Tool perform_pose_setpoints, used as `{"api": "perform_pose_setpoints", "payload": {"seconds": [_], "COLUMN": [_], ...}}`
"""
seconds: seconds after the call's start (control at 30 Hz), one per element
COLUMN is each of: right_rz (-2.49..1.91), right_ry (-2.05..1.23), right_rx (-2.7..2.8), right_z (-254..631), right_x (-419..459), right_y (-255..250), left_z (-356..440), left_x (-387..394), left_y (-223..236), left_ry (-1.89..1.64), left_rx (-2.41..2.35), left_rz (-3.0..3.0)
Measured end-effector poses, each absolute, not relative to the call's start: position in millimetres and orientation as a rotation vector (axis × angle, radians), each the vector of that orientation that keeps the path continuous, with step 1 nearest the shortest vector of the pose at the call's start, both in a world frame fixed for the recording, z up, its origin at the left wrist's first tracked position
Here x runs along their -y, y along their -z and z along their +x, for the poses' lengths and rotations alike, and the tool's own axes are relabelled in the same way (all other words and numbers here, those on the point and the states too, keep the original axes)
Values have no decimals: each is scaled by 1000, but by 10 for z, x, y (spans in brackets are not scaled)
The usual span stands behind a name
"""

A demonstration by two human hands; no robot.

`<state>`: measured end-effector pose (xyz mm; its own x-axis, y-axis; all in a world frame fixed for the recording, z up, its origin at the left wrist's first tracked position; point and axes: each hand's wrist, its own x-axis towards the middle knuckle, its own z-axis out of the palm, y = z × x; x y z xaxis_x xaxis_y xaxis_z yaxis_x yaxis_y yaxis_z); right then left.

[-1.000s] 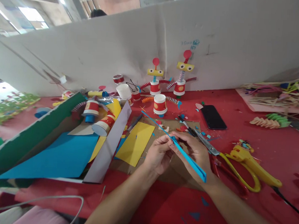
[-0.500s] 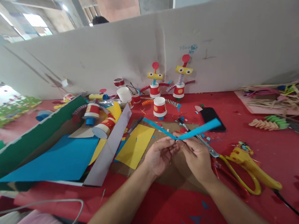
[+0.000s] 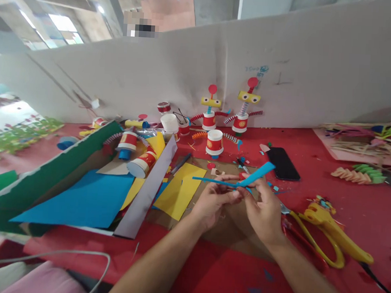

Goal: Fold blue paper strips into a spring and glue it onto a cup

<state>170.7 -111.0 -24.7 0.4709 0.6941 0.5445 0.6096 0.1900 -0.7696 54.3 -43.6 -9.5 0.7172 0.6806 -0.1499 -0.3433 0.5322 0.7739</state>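
Note:
Blue paper strips [image 3: 257, 174] meet at a fold between my two hands, one arm pointing left and the wider one up to the right. My left hand [image 3: 212, 203] pinches them near the fold from the left. From the right, my right hand [image 3: 263, 208] grips the same fold with thumb and fingers. Beneath the hands lies a brown cardboard sheet [image 3: 223, 228]. Just beyond stands a red and white paper cup figure [image 3: 214, 142] with spring-folded paper arms and no head. Two figures with yellow heads, a smaller one [image 3: 209, 119] and a taller one [image 3: 240, 122], stand behind it.
Yellow-handled scissors [image 3: 322, 242] and a yellow glue gun [image 3: 338, 230] lie at the right, below a black phone [image 3: 283, 163]. At the left a green-sided box [image 3: 48, 177] holds blue paper [image 3: 76, 201] and cup figures. A white board [image 3: 173, 70] stands along the back.
The blue strips, narrow and edge-on at first, opened into a V and now tilt, the left arm lower and edge-on. Both hands stayed at the fold. The view shifted slightly.

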Motion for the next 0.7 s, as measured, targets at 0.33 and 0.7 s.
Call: {"api": "perform_pose_setpoints", "payload": {"seconds": [0.33,0.7], "right_rz": [-1462,-1405], "right_ry": [-108,-474], "right_rx": [1201,926], "right_z": [1702,1728], "right_x": [1141,1105], "right_y": [227,220], "left_z": [546,578], "left_x": [447,473], "left_y": [116,113], "left_ry": [-635,-788], "left_rx": [-549,-583], "left_rz": [712,869]}}
